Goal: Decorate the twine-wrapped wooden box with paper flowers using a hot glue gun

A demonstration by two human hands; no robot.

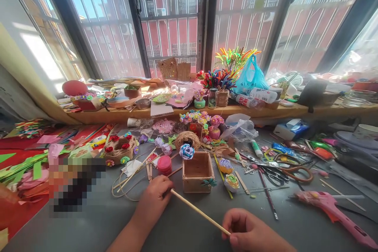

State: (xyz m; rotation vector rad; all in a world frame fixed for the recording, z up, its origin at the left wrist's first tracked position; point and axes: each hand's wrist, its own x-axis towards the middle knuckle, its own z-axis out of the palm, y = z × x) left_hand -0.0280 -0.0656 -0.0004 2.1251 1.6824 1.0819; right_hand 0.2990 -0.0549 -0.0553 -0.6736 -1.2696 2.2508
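A thin wooden stick (197,209) slants between my two hands, just above the grey tabletop. My left hand (156,195) is closed on its upper end, beside the open square box. At the lower end, my right hand (248,228) pinches the stick between thumb and fingers. The brown box (197,183) stands right behind the stick, with a teal bow-like decoration (209,182) on its front and a blue-and-white paper flower (187,151) at its back left corner. A round pink-red tub (164,165) sits behind my left hand.
A pink glue gun (336,208) lies at the right, near brown-handled scissors (295,169) and a pencil (268,195). Paper flowers (232,182) lie right of the box. A twine-wrapped basket (120,149) stands at the left, near loose twine (116,181). Craft supplies crowd the windowsill (124,117).
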